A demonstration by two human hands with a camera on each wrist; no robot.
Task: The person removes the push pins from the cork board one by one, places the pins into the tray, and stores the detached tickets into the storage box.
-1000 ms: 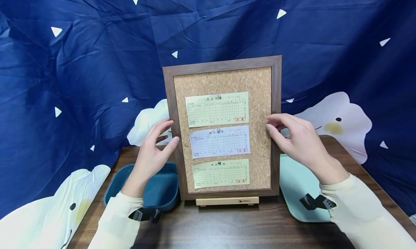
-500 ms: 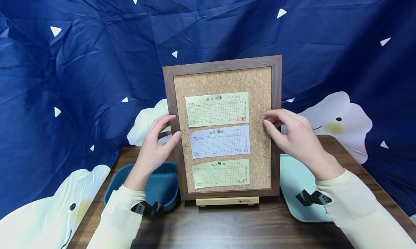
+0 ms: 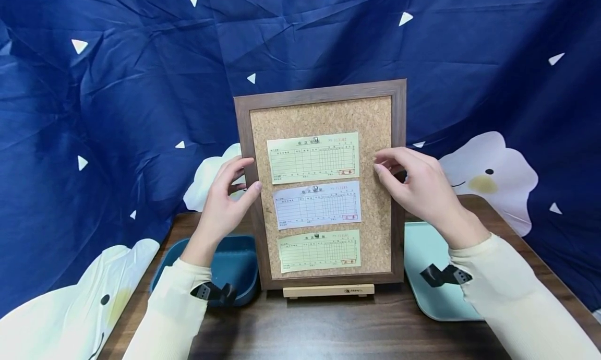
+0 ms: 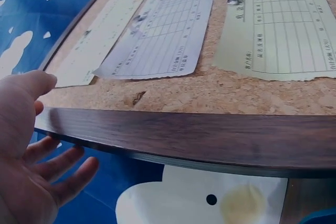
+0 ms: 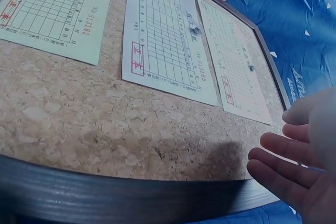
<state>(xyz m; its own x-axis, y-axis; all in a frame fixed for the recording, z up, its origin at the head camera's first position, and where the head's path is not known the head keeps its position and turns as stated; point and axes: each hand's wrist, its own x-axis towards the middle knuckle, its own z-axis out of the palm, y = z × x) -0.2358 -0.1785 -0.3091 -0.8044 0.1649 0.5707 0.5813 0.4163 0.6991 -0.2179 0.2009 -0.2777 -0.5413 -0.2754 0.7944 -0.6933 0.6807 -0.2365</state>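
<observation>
Standing between the left hand (image 3: 224, 195) and right hand (image 3: 424, 187), the framed cork board (image 3: 319, 117) bears three pinned receipts (image 3: 319, 207). Pinning appears complete; I see no loose slip left. Both hands are free, fingers parted from thumbs: the left at the board's edge, contact indeterminate; the right before the opposite margin.

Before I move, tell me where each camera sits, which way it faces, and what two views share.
Head: on the person's head, facing forward and down at the brown-framed rectangular cork board; the bare left grip, bare right grip and cream sleeves show.
Left wrist: on the left wrist, facing across the board from its left side; the left grip shows.
Right wrist: on the right wrist, facing across from the right side; the right grip shows.
Shared: both wrist views include two pale-green paper slips and one lilac paper slip.
</observation>
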